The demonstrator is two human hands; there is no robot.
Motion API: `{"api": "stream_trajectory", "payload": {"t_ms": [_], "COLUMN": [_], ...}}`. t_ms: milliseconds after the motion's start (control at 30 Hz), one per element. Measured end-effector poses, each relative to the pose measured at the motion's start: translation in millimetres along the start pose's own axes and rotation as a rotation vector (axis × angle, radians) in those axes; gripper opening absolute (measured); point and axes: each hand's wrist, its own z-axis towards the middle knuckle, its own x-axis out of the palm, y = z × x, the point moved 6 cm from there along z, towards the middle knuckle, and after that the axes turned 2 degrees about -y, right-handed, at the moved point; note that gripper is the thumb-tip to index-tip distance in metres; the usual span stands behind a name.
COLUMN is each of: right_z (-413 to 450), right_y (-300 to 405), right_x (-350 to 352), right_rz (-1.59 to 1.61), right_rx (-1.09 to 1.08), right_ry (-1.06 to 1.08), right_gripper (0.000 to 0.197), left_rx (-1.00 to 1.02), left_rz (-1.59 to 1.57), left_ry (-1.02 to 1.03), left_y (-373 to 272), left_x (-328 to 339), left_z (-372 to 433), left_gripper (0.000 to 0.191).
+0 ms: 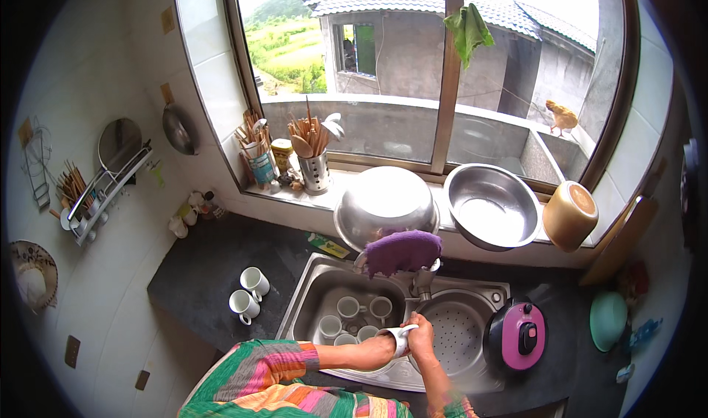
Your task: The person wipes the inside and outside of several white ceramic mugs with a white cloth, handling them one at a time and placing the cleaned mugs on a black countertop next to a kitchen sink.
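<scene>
Over the divider of a stainless steel double sink (298, 302), my right hand (421, 336) grips a white mug (399, 341) near its handle. The fingers of my left hand (381, 353) reach into the mug's mouth; whether they hold anything inside is hidden. Several white mugs (348, 307) stand in the left basin. Two more white mugs (244, 303) stand on the dark counter to the left. A purple cloth (404, 252) hangs over the faucet (425, 282). In the right basin sits a perforated metal colander (451, 335).
A pink-lidded cooker (522, 335) stands right of the sink. An upturned steel basin (387, 202), a steel bowl (492, 208) and a brown pot (571, 214) line the windowsill. Utensil holders (316, 172) stand at its left. A green bowl (608, 321) is at the far right.
</scene>
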Motion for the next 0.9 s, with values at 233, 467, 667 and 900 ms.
{"api": "stream_trajectory", "payload": {"t_ms": [233, 467, 667, 900], "right_z": [-15.3, -28.1, -47.8, -86.7], "right_y": [-65.8, -30.2, 3.7, 24.7], "right_x": [29.0, 51.4, 40.7, 73.3], "right_rz": [0.518, 0.845, 0.679, 0.565], "right_rx": [0.468, 0.704, 0.477, 0.706], "right_ry": [0.277, 0.628, 0.793, 0.978], "right_gripper": [0.037, 0.033, 0.039, 0.040], "left_rx": [-0.025, -0.121, -0.137, -0.400], "left_rz": [-0.105, 0.105, -0.242, -0.562], "left_ry": [-0.033, -0.090, -0.363, -0.190], "left_y": [-21.3, -55.7, -67.6, -11.1], "left_x": [-15.1, -96.4, -158.0, -93.9], "left_z": [14.1, 0.7, -39.3, -85.0], "left_gripper": [0.022, 0.016, 0.011, 0.039]}}
